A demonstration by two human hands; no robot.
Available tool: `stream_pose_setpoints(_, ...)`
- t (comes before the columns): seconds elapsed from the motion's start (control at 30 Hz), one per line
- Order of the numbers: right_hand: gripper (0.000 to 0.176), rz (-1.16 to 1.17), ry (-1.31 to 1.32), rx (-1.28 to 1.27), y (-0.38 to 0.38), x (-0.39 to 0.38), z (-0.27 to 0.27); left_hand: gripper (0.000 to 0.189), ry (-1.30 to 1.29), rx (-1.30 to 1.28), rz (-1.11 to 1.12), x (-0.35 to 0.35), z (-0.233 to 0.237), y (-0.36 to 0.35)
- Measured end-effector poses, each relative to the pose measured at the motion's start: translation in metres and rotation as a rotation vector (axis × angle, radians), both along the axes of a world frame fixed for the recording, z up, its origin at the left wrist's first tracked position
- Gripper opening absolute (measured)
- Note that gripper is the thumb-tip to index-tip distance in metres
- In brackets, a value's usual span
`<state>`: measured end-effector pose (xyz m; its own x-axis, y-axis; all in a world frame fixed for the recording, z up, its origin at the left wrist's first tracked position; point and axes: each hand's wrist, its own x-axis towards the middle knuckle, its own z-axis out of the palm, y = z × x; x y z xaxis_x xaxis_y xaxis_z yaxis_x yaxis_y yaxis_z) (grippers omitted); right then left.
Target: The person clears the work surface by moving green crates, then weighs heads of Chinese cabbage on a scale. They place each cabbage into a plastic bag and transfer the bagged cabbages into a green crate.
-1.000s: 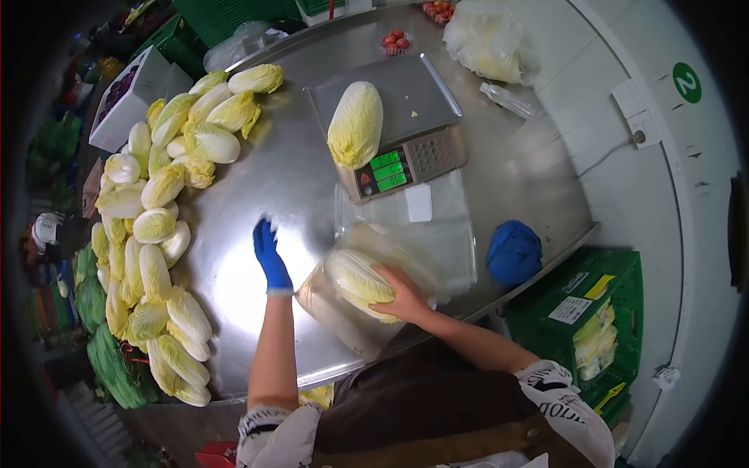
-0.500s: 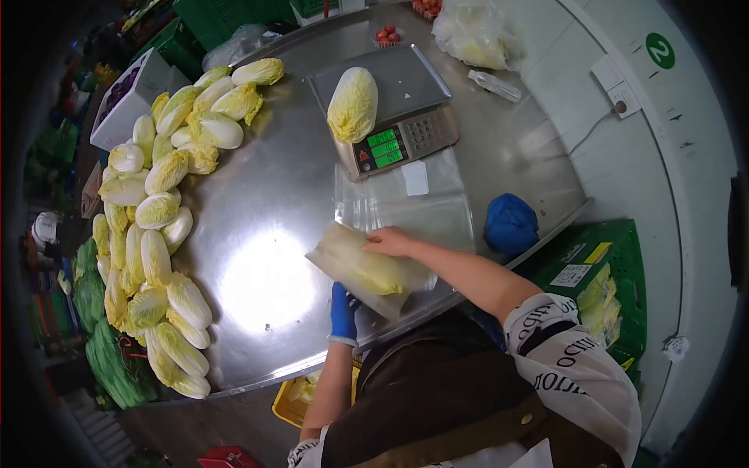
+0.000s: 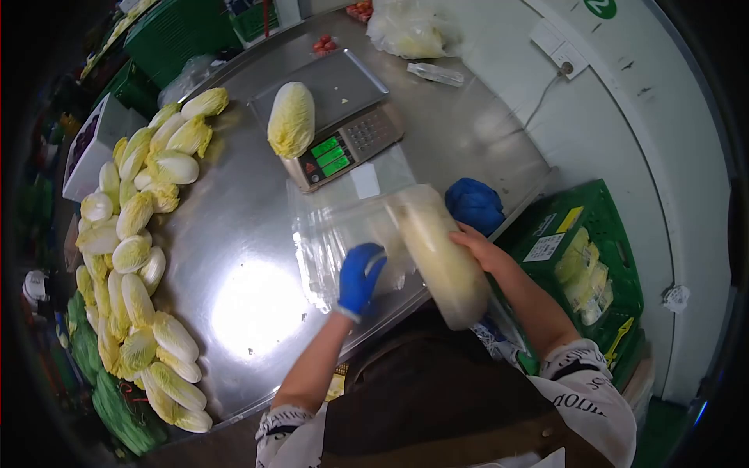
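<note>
My right hand (image 3: 477, 246), bare, is closed on a napa cabbage in a clear plastic bag (image 3: 443, 261), gripping its right side above the table's front edge. The bagged cabbage is tilted and slightly blurred. My left hand (image 3: 360, 278) wears a blue glove. Its fingers are curved and apart from the thumb, over a stack of clear plastic bags (image 3: 312, 226) on the metal table (image 3: 222, 226). Behind the bags, a bare napa cabbage (image 3: 292, 121) rests on the left part of a digital scale (image 3: 355, 140) with a lit green display.
Many napa cabbages (image 3: 136, 300) line the table's left side. To the right stands a green crate (image 3: 616, 218) with bagged cabbages (image 3: 581, 273) in it. A blue bundle (image 3: 474, 204) lies by the right edge. A plastic bag (image 3: 413, 30) and small red fruit (image 3: 324, 44) sit at the back.
The bagged cabbage has moved right, toward the green crate, in my right hand. My left hand has come away from it and now is over the bag stack. The camera view has shifted right.
</note>
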<state>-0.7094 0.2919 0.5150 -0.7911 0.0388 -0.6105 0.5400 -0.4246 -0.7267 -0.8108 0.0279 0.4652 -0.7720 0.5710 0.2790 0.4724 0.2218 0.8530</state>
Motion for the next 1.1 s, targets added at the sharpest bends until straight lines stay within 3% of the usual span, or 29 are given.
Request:
stream_pose_setpoints(0.1, 0.069, -0.052, -0.027, -0.008, 0.020, 0.056, 0.001, 0.019, 0.114, -0.319, -0.209, -0.039, -0.063, 0.016)
stream_pose_setpoints(0.17, 0.070, -0.005, -0.016, -0.057, 0.013, 0.078, 0.000, 0.014, 0.100, -0.196, -0.201, -0.058, -0.124, 0.017)
stream_pose_setpoints(0.2, 0.071, 0.020, -0.009, -0.081, 0.010, 0.083, 0.001, 0.012, -0.030, -0.243, -0.110, -0.059, -0.116, 0.023)
stream_pose_setpoints(0.3, 0.074, 0.103, -0.067, -0.051, -0.006, 0.082, 0.007, 0.011, -0.338, -0.172, -0.145, -0.062, -0.090, 0.027)
stream_pose_setpoints(0.4, 0.071, 0.177, -0.078, 0.033, -0.020, 0.070, 0.007, 0.013, -0.543, -0.043, -0.246, -0.053, -0.029, 0.035)
stream_pose_setpoints(0.5, 0.066, 0.126, -0.240, -0.109, -0.021, 0.065, 0.002, 0.012, -0.371, -0.074, -0.272, -0.029, 0.024, 0.041)
stream_pose_setpoints(0.53, 0.065, 0.102, -0.244, -0.087, -0.021, 0.063, 0.002, 0.010, -0.172, -0.207, -0.223, -0.021, 0.044, 0.046)
stream_pose_setpoints(0.63, 0.060, 0.026, -0.224, -0.036, -0.026, 0.060, 0.002, 0.013, 0.251, -0.133, -0.250, -0.001, 0.032, 0.061)
stream_pose_setpoints(0.7, 0.057, -0.041, -0.157, -0.029, -0.034, 0.053, -0.002, 0.015, 0.149, 0.034, -0.164, 0.024, 0.053, 0.079)
stream_pose_setpoints(0.8, 0.056, -0.360, 0.154, -0.142, -0.052, 0.052, -0.026, 0.015, 0.177, 0.152, -0.549, 0.045, 0.078, 0.079)
stream_pose_setpoints(0.83, 0.056, -0.352, 0.115, -0.078, -0.056, 0.046, -0.019, 0.017, 0.175, 0.139, -0.664, 0.045, 0.096, 0.075)
stream_pose_setpoints(0.87, 0.056, -0.345, 0.079, -0.015, -0.061, 0.038, -0.005, 0.022, 0.095, 0.214, -0.546, 0.040, 0.090, 0.064)
stream_pose_setpoints(0.9, 0.056, -0.341, 0.045, 0.049, -0.066, 0.032, 0.009, 0.042, 0.080, 0.223, -0.201, 0.040, 0.082, 0.053)
stream_pose_setpoints(0.97, 0.064, -0.304, 0.043, 0.150, -0.078, 0.028, 0.020, 0.062, -0.259, 0.283, 0.384, 0.032, 0.103, 0.056)
stream_pose_setpoints(1.0, 0.066, -0.283, 0.015, 0.182, -0.084, 0.027, 0.020, 0.065, -1.006, 0.395, 0.254, 0.034, 0.113, 0.045)
stream_pose_setpoints(1.03, 0.068, -0.257, -0.013, 0.216, -0.090, 0.025, 0.020, 0.056, -1.454, 0.435, -0.062, 0.032, 0.102, 0.028)
stream_pose_setpoints(1.1, 0.073, -0.249, -0.093, 0.276, -0.098, 0.017, 0.028, 0.052, -1.687, 0.380, -0.065, 0.069, 0.090, 0.004)
